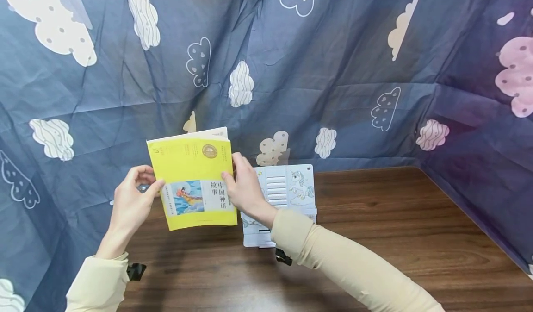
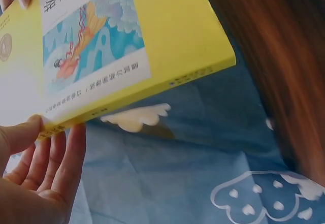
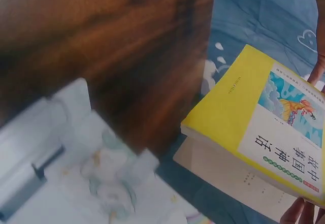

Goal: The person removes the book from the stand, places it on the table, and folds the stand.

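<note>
A yellow paperback book (image 1: 191,164), with a flying-figure picture and Chinese characters on its front, is held up above the table, cover facing the head camera. My left hand (image 1: 134,196) pinches its spine side, thumb along the cover edge and fingers behind. On the opposite side my right hand (image 1: 247,184) grips the open edge with its thumb on the front. A loose page or back cover (image 3: 223,178) splays away from the page block in the right wrist view. Behind my right wrist stands a white book stand (image 1: 301,187) with unicorn drawings and slots, partly hidden by the forearm.
The brown wooden table (image 1: 366,219) runs under both arms and out to the right. A dark blue cloth (image 1: 333,71) with cloud prints hangs behind it and along the sides. A small black device (image 1: 136,271) sits at the left wrist, another (image 1: 283,257) at the right.
</note>
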`<action>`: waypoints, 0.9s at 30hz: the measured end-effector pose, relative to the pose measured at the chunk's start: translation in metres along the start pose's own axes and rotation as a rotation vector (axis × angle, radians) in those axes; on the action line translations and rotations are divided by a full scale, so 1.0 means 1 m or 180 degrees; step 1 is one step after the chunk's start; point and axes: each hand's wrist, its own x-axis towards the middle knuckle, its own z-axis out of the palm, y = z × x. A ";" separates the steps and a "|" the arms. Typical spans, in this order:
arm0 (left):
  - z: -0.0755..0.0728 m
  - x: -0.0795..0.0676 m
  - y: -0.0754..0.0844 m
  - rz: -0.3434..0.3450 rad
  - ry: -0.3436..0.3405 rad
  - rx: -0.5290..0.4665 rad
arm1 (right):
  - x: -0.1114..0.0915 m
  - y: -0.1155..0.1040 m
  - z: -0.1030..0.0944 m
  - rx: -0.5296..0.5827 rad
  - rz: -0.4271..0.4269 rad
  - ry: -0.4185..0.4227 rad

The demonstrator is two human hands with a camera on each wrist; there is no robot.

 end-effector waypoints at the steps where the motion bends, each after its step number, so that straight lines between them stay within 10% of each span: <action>1: -0.002 -0.002 -0.004 -0.0013 -0.0034 0.0011 | -0.001 0.001 0.004 0.0008 0.0033 -0.0020; 27: -0.008 -0.024 -0.081 -0.0530 -0.1213 -0.0234 | -0.025 0.026 0.054 0.0514 0.0800 -0.0592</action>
